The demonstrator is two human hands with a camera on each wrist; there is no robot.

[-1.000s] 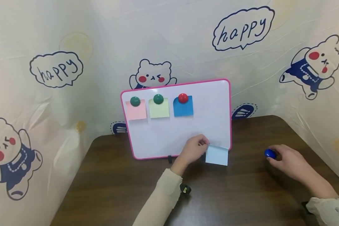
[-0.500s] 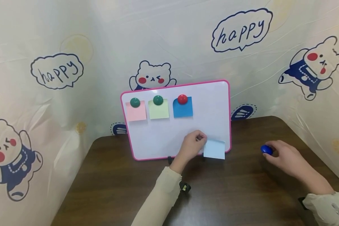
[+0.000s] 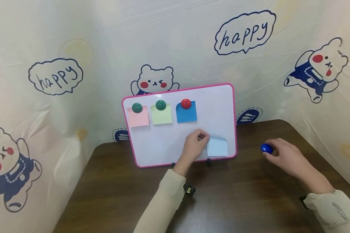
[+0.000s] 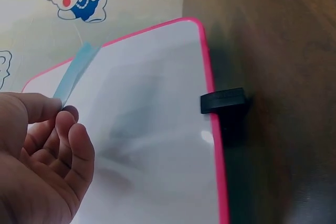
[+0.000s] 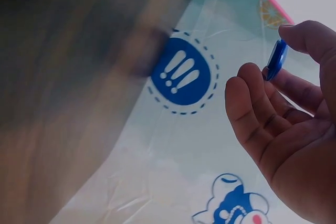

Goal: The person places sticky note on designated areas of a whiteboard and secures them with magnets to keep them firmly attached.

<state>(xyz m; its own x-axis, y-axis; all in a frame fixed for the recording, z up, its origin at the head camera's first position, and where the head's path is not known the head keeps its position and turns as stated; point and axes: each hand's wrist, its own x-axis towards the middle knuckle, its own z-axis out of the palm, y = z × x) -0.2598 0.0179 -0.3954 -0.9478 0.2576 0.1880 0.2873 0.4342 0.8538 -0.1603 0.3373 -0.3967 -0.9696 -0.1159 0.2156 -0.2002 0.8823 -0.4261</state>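
Observation:
In the head view my left hand (image 3: 193, 145) pinches a light blue sticky note (image 3: 217, 147) by its upper left corner, in front of the lower right of a pink-framed whiteboard (image 3: 163, 142). The left wrist view shows the note edge-on between thumb and index finger, and the hand apart from the board's surface. My right hand (image 3: 290, 158) holds a round blue magnet (image 3: 266, 148) between thumb and fingers, to the right of the board. In the right wrist view the magnet (image 5: 277, 60) is tilted, its flat back partly visible.
On the board's upper part hang a pink note (image 3: 138, 117) and a pale green note (image 3: 161, 115) under green magnets, and a blue note (image 3: 186, 113) under a red magnet (image 3: 186, 103). Black clips (image 4: 223, 100) hold the lower edge. A printed curtain hangs behind the brown table (image 3: 221, 194).
My left hand has lifted the light blue note upward and slightly left, so it now lies over the board's lower right. My right hand has moved left and up with the blue magnet.

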